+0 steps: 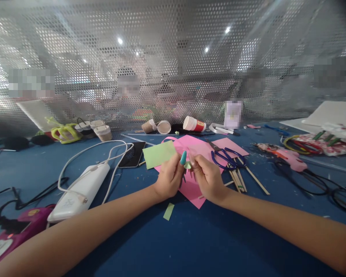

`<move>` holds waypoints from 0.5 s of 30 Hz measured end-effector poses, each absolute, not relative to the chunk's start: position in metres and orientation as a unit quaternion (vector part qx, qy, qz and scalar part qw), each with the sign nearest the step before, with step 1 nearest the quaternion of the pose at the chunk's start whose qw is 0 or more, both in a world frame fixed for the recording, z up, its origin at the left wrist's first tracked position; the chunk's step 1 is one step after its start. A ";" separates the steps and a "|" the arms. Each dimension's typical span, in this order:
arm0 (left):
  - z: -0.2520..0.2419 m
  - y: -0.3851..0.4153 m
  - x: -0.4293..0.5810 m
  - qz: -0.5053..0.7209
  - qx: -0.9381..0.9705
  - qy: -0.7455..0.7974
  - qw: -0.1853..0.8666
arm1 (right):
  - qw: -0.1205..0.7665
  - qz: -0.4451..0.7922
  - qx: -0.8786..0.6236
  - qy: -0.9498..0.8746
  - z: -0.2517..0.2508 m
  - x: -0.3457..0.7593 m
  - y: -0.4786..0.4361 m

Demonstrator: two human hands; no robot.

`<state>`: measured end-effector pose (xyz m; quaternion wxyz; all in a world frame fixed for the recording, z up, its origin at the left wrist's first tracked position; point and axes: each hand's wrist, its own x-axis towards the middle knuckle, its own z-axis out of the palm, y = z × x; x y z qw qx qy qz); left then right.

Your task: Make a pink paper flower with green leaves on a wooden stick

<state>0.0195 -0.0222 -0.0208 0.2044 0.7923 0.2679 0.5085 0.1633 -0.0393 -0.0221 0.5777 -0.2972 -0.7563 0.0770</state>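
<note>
My left hand (170, 177) and my right hand (210, 177) meet above pink paper sheets (192, 192), fingers pinched. Between the fingertips is a small light-green paper piece (187, 165), partly hidden by them. A pointed teal tip, perhaps a long nail, shows at my left thumb. Behind my left hand lies a light-green paper rectangle (158, 154), and a small green paper strip (168, 211) is on the table in front. Blue-handled scissors (229, 158) rest on the pink paper beyond my right hand, with several thin wooden sticks (238, 179) beside them.
To the left are a phone (132, 154), a white power bank-like block with cable (82, 192) and a magenta tool (23, 223). Paper cups (194, 124) lie at the back. A pink glue gun (291, 158) with black cord is at right. Perforated metal (173, 77) stands behind.
</note>
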 end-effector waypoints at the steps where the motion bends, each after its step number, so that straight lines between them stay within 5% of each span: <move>1: -0.020 -0.023 0.019 0.511 0.794 0.266 0.195 | 0.578 0.088 -0.292 -0.757 -0.022 0.163 -0.039; 8: -0.022 -0.023 0.021 0.530 0.795 0.237 0.176 | 0.588 0.111 -0.274 -0.752 -0.019 0.161 -0.042; 15: -0.026 -0.025 0.026 0.536 0.769 0.208 0.279 | 0.576 0.016 -0.263 -0.773 -0.012 0.163 -0.046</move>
